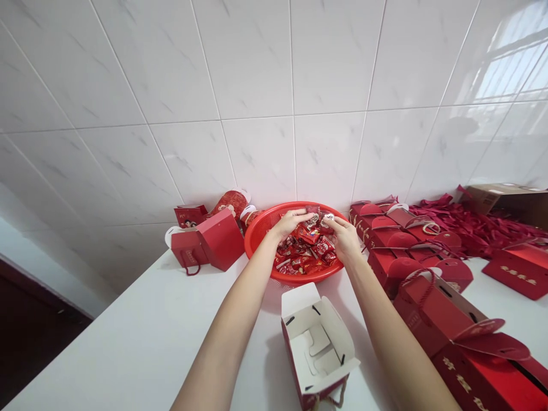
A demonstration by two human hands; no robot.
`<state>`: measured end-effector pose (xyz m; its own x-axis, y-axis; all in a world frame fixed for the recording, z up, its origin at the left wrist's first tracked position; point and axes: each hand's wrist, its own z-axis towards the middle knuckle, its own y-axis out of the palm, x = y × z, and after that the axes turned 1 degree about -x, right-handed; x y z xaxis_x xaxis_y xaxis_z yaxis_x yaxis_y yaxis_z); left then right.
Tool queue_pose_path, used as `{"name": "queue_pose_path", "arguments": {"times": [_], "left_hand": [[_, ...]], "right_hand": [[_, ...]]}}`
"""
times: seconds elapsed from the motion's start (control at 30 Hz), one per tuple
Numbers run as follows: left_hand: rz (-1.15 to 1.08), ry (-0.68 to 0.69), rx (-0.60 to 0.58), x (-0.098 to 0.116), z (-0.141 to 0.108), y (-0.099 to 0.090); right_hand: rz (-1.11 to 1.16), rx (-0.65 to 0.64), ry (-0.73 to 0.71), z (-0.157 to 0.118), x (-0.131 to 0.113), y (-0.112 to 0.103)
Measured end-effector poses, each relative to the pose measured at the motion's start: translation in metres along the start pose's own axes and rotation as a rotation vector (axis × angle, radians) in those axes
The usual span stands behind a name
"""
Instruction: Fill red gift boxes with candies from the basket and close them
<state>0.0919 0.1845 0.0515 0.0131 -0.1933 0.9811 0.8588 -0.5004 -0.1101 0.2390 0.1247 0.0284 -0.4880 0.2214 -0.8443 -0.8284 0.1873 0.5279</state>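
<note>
A red plastic basket [259, 229] near the wall holds many red-wrapped candies [303, 251]. Over its far part my left hand [291, 223] pinches a small dark red wrapped candy [313, 218] at its fingertips. Close beside it, my right hand [343, 237] has its fingers closed on another wrapped candy [327, 221] with a white label. Between my forearms, in front of the basket, stands an open box [319, 348] with a white inside and red outside; its flaps are up and nothing lies in it.
Closed red gift boxes [440, 319] fill the right side of the white table [141, 337]. Red ribbons [475, 225] and a cardboard box [509, 197] lie behind them. More red boxes [220, 240] stand at the back left, against the tiled wall [257, 68].
</note>
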Motion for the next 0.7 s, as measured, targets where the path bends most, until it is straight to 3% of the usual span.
{"name": "queue_pose_path", "arguments": {"times": [0.23,0.33,0.7], "left_hand": [[0.145,-0.029,0.057,-0.003,0.002,-0.004],[0.117,-0.022,0.016,-0.004,0.003,-0.004],[0.014,-0.124,0.063,-0.013,0.011,-0.004]], "right_hand": [[0.018,0.058,0.007,0.0,0.0,0.0],[0.024,0.076,0.0,0.001,0.001,-0.001],[0.014,0.066,-0.011,0.005,0.004,-0.002]]}}
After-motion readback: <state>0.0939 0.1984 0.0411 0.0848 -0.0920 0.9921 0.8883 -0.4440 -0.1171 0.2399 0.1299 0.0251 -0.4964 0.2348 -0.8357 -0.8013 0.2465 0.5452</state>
